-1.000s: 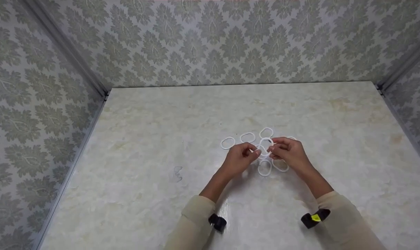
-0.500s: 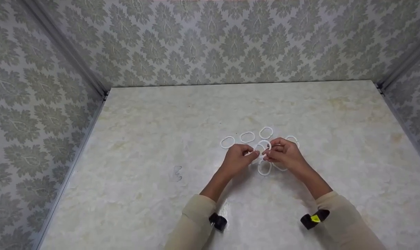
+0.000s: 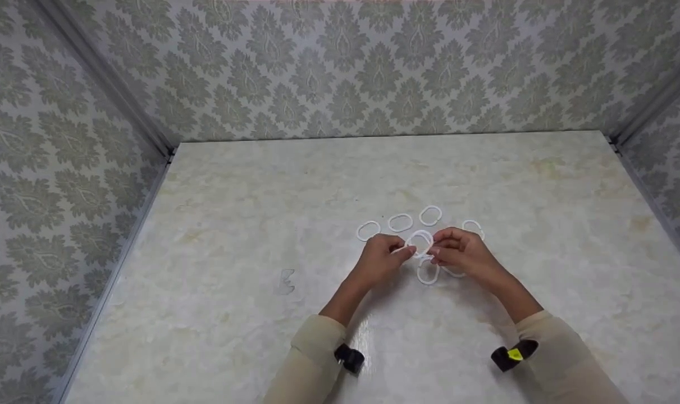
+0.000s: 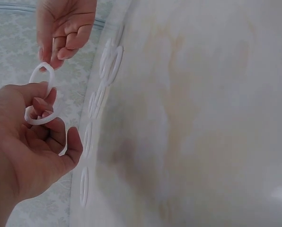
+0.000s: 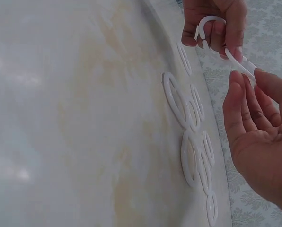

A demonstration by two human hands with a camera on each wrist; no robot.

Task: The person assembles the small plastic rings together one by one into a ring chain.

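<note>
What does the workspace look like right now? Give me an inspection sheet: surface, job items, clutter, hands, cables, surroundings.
Surface: pale mottled table, glossy where light reflects.
Job items: at least six loose white rings lie on the table around the hands; at least one held white ring is up between them, exact number unclear.
Clutter: faint notched outline left of the hands; cannot tell what it is.
Left hand: grips the held white ring.
Right hand: appears to pinch its end.
Cables: nothing seen.
Surroundings: leaf-patterned walls behind and on both sides; black devices at both sleeves.
</note>
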